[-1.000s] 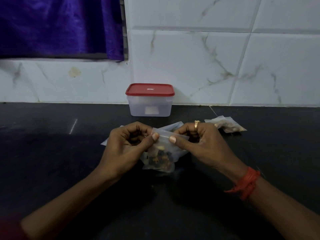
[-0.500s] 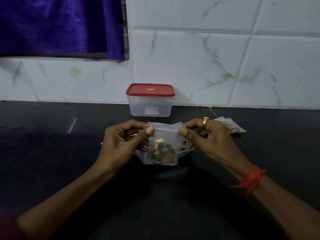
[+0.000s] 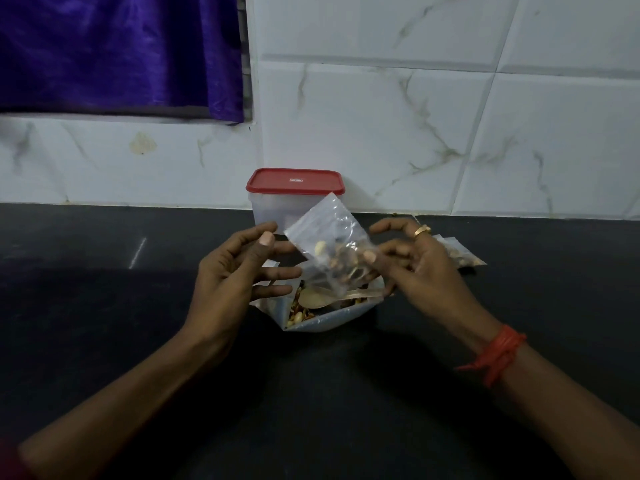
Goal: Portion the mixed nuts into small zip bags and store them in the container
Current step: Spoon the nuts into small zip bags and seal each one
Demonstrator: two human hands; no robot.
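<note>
Both forearms (image 3: 138,393) are bare. The right hand (image 3: 426,271) wears a gold-coloured ring (image 3: 422,231) on one finger, and several turns of orange-red thread (image 3: 498,355) are tied round its wrist, with short loose ends. Far up the arm of the left hand (image 3: 232,282), a sliver of dark red sleeve (image 3: 10,467) shows.

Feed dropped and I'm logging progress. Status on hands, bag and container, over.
Left hand open, empty. Right hand pinching raised zip bag, nuts inside. Container behind, red lid on; must come off first.
</note>
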